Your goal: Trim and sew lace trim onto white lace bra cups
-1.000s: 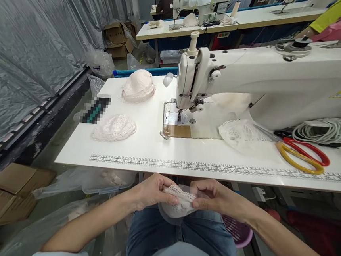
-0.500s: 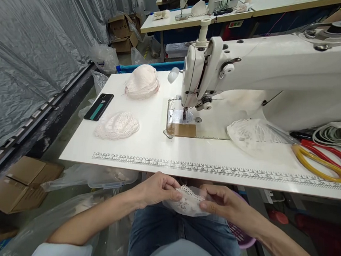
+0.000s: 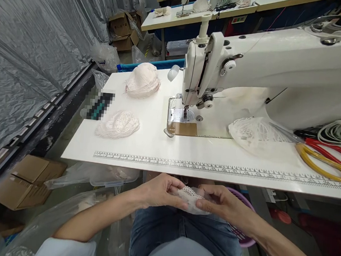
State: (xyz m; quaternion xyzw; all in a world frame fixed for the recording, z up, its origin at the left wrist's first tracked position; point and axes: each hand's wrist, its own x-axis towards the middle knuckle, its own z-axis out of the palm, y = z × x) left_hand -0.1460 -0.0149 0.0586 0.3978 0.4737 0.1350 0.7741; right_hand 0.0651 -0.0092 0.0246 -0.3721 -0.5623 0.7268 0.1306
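Over my lap, below the table's front edge, a piece of white lace fabric (image 3: 190, 196) is stretched between both hands. My left hand (image 3: 165, 191) pinches its left side, thumb in front and fingers behind. On the right side my right hand (image 3: 216, 199) grips it the same way, thumb nearest me. Part of the lace is covered by the fingers. Beyond the hands stands a white sewing machine (image 3: 263, 56), its presser foot (image 3: 185, 112) over the metal plate. Lace pieces (image 3: 118, 124) lie on the table to the left, and another white lace piece (image 3: 256, 133) rests right of the needle.
Scissors (image 3: 324, 161) with red and yellow handles lie at the table's right. A stack of pale fabric cups (image 3: 144, 80) sits at the back left, near a pixelated dark object (image 3: 99, 106). A ruler strip (image 3: 167, 163) runs along the front edge. A purple basket (image 3: 245, 241) stands below.
My left thumb has slid right across the lace, and the two hands are slightly closer together. The view has shifted a little.
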